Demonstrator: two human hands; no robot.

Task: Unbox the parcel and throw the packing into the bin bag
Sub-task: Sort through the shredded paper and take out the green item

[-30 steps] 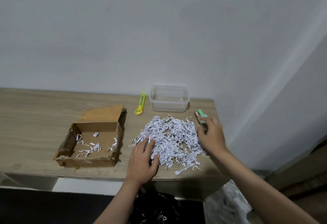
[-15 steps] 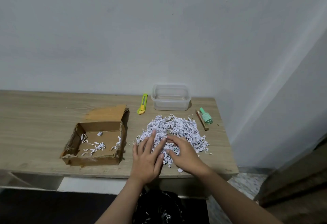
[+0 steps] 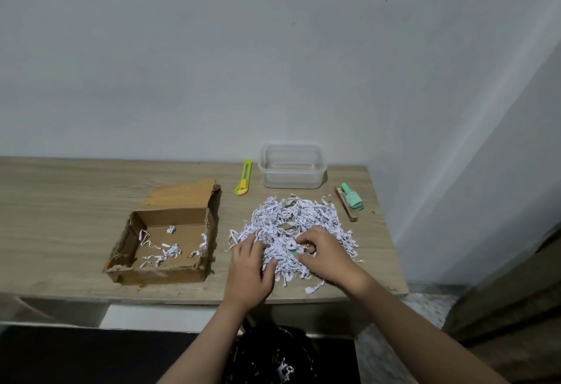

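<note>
The shreds [image 3: 291, 228] lie heaped on the right part of the table [image 3: 60, 201], and both hands are set into the near edge of the heap. The left hand [image 3: 250, 265] rests on the heap's near-left side with fingers spread and only lightly bent, the thumb pressed into the paper; nothing is seen gripped in it. The right hand [image 3: 326, 254] is curled at the near-right side, its fingertips pinched on a small green item [image 3: 296, 251] half buried in the paper; what that item is cannot be told. The bag [image 3: 273, 356] is seen below the table's front edge, directly under the hands, so the heap lies just beyond and above it, and a pull toward the body would be judged to carry the paper over the edge into it. The heap's long axis runs roughly left to right, and both hands are about equally near. The box [image 3: 161, 241] stands open to the left, apart from the heap, with a few stray strips on its floor. The tub [image 3: 293, 166] behind the heap appears to hold nothing. A cutter [image 3: 243, 181] lies beside the tub, and a green bottle [image 3: 352, 200] with a wooden stick [image 3: 346, 204] lies at the heap's far right.
</note>
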